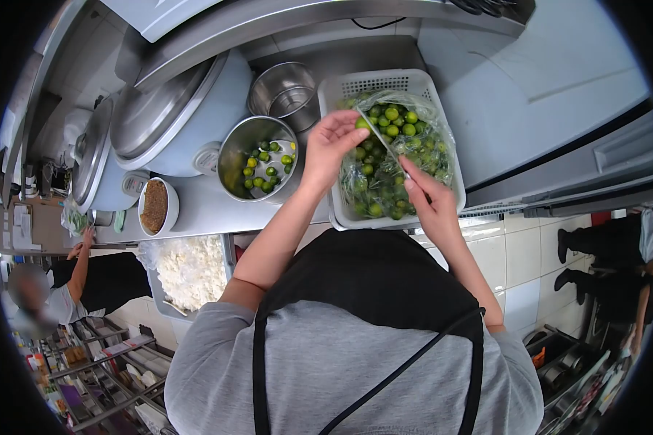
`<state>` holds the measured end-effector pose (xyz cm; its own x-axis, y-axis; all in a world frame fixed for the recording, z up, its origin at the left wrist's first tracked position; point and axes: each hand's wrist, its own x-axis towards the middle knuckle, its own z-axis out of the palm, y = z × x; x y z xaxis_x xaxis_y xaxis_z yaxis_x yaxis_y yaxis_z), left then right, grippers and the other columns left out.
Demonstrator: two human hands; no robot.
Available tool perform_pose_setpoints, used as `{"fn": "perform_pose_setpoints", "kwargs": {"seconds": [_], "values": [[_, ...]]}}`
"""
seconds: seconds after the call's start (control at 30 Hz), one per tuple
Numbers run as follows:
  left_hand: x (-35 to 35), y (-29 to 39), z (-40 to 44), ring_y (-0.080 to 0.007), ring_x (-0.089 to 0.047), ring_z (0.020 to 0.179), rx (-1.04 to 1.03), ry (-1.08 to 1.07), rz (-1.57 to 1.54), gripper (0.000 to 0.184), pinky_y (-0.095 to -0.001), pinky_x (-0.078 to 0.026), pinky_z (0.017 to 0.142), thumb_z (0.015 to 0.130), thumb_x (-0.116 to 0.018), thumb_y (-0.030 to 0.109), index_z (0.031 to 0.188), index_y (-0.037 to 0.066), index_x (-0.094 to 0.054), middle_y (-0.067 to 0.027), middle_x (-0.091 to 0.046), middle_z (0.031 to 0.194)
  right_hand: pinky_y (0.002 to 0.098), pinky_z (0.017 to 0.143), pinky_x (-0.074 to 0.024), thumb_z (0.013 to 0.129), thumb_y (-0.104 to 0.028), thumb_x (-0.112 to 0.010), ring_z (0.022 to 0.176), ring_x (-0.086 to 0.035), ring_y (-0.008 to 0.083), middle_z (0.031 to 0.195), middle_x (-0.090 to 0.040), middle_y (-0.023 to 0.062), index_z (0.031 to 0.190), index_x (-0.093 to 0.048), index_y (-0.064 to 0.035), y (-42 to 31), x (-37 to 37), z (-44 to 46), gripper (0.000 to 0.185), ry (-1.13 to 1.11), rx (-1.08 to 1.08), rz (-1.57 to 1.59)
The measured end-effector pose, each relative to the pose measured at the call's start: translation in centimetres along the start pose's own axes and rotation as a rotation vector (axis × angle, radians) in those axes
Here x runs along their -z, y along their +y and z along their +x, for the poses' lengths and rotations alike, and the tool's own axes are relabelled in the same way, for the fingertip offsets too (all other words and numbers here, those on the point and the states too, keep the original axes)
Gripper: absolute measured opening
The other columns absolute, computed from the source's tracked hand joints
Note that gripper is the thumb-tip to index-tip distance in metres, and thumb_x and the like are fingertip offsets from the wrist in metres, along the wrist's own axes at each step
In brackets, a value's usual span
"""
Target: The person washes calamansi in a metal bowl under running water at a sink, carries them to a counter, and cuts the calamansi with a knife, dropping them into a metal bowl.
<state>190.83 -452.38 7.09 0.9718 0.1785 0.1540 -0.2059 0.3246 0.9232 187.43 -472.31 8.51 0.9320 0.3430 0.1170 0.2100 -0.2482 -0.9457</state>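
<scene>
My left hand (332,145) pinches a small green lime (362,124) above the left side of a white plastic basket (329,93). A knife (379,136) is in my right hand (429,197), its blade running up and left to the lime. Under both hands, a clear plastic bag (437,123) full of whole green limes (392,114) lies open in the basket. Left of my left hand, a steel pot (228,163) holds several green limes (259,182) on its bottom.
Behind that pot stands another steel pot (283,85). Large lidded containers (163,109) and a white bowl of brown grains (154,206) are on the left. Below the counter sits a tub of white shredded food (192,272). Other people (98,283) stand far left and far right.
</scene>
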Motion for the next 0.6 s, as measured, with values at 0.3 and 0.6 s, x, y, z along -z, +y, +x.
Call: {"fn": "perform_pose_setpoints", "kwargs": {"seconds": [0.3, 0.6], "values": [[-0.4, -0.3, -0.6, -0.0101, -0.056, 0.083, 0.034, -0.061, 0.037, 0.024, -0.0222, -0.045, 0.075, 0.075, -0.062, -0.002, 0.098, 0.0, -0.055, -0.0067, -0.06, 0.09, 0.027, 0.073, -0.0441, 0.085, -0.014, -0.052, 0.082, -0.06, 0.0213, 0.1, -0.061, 0.0155, 0.116, -0.053, -0.0099, -0.6, -0.7, 0.9, 0.031, -0.002, -0.024, -0.027], [4.3, 0.9, 0.0, -0.0172, -0.058, 0.087, 0.211, -0.011, -0.418, 0.021, -0.0309, -0.047, 0.084, 0.081, -0.056, 0.006, 0.099, -0.004, -0.054, -0.0111, -0.059, 0.095, 0.0275, 0.068, -0.0448, 0.085, -0.015, -0.053, 0.075, -0.059, 0.0216, 0.097, -0.061, 0.0151, 0.115, -0.054, -0.0106, 0.3, -1.1, 0.9, 0.03, -0.057, 0.063, -0.135]]}}
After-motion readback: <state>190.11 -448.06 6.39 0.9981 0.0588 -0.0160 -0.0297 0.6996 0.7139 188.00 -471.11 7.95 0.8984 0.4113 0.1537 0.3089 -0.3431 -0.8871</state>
